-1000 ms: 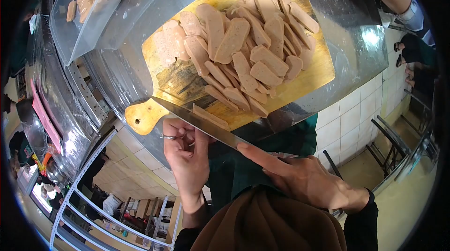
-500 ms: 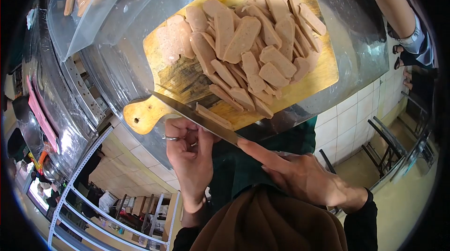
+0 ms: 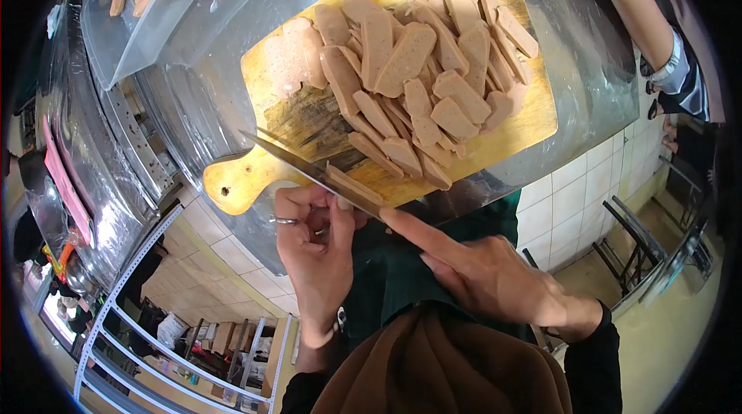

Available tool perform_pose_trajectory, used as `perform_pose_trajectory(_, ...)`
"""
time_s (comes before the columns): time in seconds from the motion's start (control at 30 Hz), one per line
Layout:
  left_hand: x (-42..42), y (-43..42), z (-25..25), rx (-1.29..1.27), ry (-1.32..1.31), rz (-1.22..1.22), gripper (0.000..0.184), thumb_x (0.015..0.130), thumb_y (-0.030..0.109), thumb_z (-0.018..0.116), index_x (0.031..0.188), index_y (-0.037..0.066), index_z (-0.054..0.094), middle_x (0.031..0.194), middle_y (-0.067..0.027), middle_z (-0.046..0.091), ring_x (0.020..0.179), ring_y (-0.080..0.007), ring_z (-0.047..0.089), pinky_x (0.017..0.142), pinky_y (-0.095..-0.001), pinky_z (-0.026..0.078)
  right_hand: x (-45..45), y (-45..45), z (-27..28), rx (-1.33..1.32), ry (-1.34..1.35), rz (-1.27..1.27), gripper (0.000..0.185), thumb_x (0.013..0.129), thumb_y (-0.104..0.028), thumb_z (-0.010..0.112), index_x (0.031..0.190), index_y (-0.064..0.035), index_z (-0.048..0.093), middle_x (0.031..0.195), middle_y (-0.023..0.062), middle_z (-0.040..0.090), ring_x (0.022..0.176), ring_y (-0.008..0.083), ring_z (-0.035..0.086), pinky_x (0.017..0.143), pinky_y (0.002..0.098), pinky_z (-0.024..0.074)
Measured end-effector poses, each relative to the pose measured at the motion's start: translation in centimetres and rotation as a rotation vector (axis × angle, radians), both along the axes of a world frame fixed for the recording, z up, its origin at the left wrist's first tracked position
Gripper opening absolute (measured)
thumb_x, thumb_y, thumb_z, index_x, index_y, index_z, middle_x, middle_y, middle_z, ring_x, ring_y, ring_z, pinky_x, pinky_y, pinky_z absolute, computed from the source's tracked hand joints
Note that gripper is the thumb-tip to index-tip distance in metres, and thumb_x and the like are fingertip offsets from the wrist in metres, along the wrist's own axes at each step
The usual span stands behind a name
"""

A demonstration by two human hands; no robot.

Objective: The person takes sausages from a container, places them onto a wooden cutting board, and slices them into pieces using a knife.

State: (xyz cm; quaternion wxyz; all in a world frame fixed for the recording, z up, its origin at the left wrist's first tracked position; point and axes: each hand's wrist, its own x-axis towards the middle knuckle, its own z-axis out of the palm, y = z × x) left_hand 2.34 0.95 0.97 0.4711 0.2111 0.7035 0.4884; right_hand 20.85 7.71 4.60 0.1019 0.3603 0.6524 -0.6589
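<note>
My right hand (image 3: 502,279) grips a knife (image 3: 301,170), its index finger stretched along the blade. The blade slants up and left across the near edge of the wooden cutting board (image 3: 518,151), its tip near the board's handle. My left hand (image 3: 313,236), wearing a ring, is curled closed just below the blade, with the thumb against it. Whatever its fingers hold is hidden. Beyond the blade lies one pinkish-brown meat slice (image 3: 352,184). A large heap of similar processed-meat slices (image 3: 406,58) covers much of the board.
A clear plastic tub (image 3: 147,51) with more slices stands at the upper left. The board rests on a shiny metal table (image 3: 591,66). Another person's arm (image 3: 634,8) reaches in at the upper right. A metal rack (image 3: 147,337) stands at the lower left.
The knife and my right hand have shifted slightly left and up along the same slant. My left hand stays closed in nearly the same place. The other person's arm has moved slightly.
</note>
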Motion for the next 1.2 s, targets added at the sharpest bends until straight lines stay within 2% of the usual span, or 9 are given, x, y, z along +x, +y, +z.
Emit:
perform_pose_trajectory(0.07, 0.0, 0.1, 0.2, -0.035, -0.027, 0.019, 0.015, 0.096, 0.000, 0.058, 0.104, 0.000, 0.045, 0.096, -0.0068, 0.056, 0.081, -0.0108, 0.065, 0.073, -0.0252, 0.058, -1.5, 1.0, -0.5, -0.003, -0.021, 0.041, 0.066, 0.096, -0.006, 0.052, 0.154, -0.0196, 0.025, 0.100, 0.0232, 0.068, 0.071, 0.0419, 0.066, 0.062, 0.0499, 0.0558)
perform_pose_trajectory(0.13, 0.0, 0.1, 0.1, -0.036, 0.000, -0.002, 0.016, 0.097, 0.000, 0.059, 0.105, -0.001, 0.046, 0.096, -0.0069, 0.057, 0.079, -0.0109, 0.065, 0.072, -0.0253, 0.058, -2.5, 0.1, -2.6, 0.136, 0.115, -0.051, 0.069, 0.097, -0.010, 0.052, 0.156, -0.0231, 0.020, 0.070, 0.0207, 0.061, 0.058, 0.0414, 0.063, 0.056, 0.0509, 0.0544)
perform_pose_trajectory(0.2, 0.1, 0.0, 0.0, -0.031, -0.001, 0.004, 0.015, 0.097, 0.001, 0.059, 0.105, -0.001, 0.046, 0.095, -0.0071, 0.058, 0.078, -0.0109, 0.065, 0.072, -0.0251, 0.058, -2.6, -0.1, -2.8, 0.168, 0.120, -0.047, 0.069, 0.097, -0.010, 0.052, 0.156, -0.0230, 0.019, 0.071, 0.0214, 0.060, 0.058, 0.0416, 0.063, 0.057, 0.0509, 0.0545)
perform_pose_trajectory(0.27, 0.1, 0.0, 0.0, -0.016, -0.038, 0.023, 0.015, 0.097, 0.002, 0.059, 0.106, -0.001, 0.047, 0.095, -0.0073, 0.059, 0.076, -0.0109, 0.065, 0.071, -0.0246, 0.057, -1.7, 0.4, -1.4, 0.096, -0.016, 0.040, 0.065, 0.097, -0.007, 0.052, 0.154, -0.0193, 0.025, 0.102, 0.0250, 0.067, 0.073, 0.0426, 0.067, 0.066, 0.0499, 0.0563)
perform_pose_trajectory(0.43, -0.2, -0.1, -0.3, -0.013, -0.015, 0.009, 0.015, 0.097, 0.004, 0.061, 0.106, 0.000, 0.050, 0.092, -0.0070, 0.062, 0.075, -0.0099, 0.065, 0.070, -0.0230, 0.056, 0.3, -0.5, -1.4, 0.009, 0.013, -0.052, 0.058, 0.100, -0.011, 0.048, 0.154, -0.0143, 0.026, 0.132, 0.0249, 0.056, 0.101, 0.0450, 0.064, 0.086, 0.0493, 0.0534)
perform_pose_trajectory(0.5, -0.1, -0.2, -0.2, -0.009, -0.006, 0.010, 0.016, 0.097, 0.005, 0.062, 0.106, 0.000, 0.050, 0.091, -0.0069, 0.063, 0.075, -0.0095, 0.065, 0.069, -0.0226, 0.055, 0.0, 0.3, -1.6, -0.005, 0.025, -0.070, 0.056, 0.101, -0.013, 0.046, 0.154, -0.0131, 0.027, 0.126, 0.0229, 0.054, 0.100, 0.0415, 0.063, 0.088, 0.0460, 0.0523)
perform_pose_trajectory(0.73, -0.1, -0.2, -0.5, 0.039, 0.015, 0.007, 0.016, 0.097, 0.007, 0.062, 0.106, 0.000, 0.051, 0.089, -0.0068, 0.064, 0.076, -0.0096, 0.066, 0.068, -0.0220, 0.056, 0.1, 1.8, -2.0, -0.076, 0.196, -0.218, 0.053, 0.104, -0.018, 0.043, 0.155, -0.0154, 0.027, 0.065, 0.0151, 0.061, 0.054, 0.0229, 0.066, 0.063, 0.0334, 0.0540)
perform_pose_trajectory(1.03, 0.1, -0.5, -0.8, 0.110, -0.008, 0.011, 0.016, 0.098, 0.008, 0.061, 0.106, -0.001, 0.052, 0.092, -0.0080, 0.068, 0.075, -0.0096, 0.067, 0.068, -0.0223, 0.057, 2.1, -1.8, -0.8, 0.089, 0.252, -0.203, 0.055, 0.103, -0.016, 0.046, 0.154, -0.0123, 0.027, 0.079, 0.0233, 0.067, 0.066, 0.0427, 0.066, 0.061, 0.0439, 0.0525)
perform_pose_trajectory(1.2, 0.1, -0.5, -1.0, 0.109, -0.006, 0.007, 0.014, 0.098, 0.008, 0.060, 0.107, -0.001, 0.053, 0.091, -0.0070, 0.068, 0.076, -0.0095, 0.067, 0.069, -0.0223, 0.057, 2.5, -2.2, 0.1, -0.032, 0.133, -0.181, 0.055, 0.102, -0.016, 0.047, 0.154, -0.0131, 0.027, 0.085, 0.0250, 0.068, 0.068, 0.0444, 0.065, 0.059, 0.0463, 0.0509)
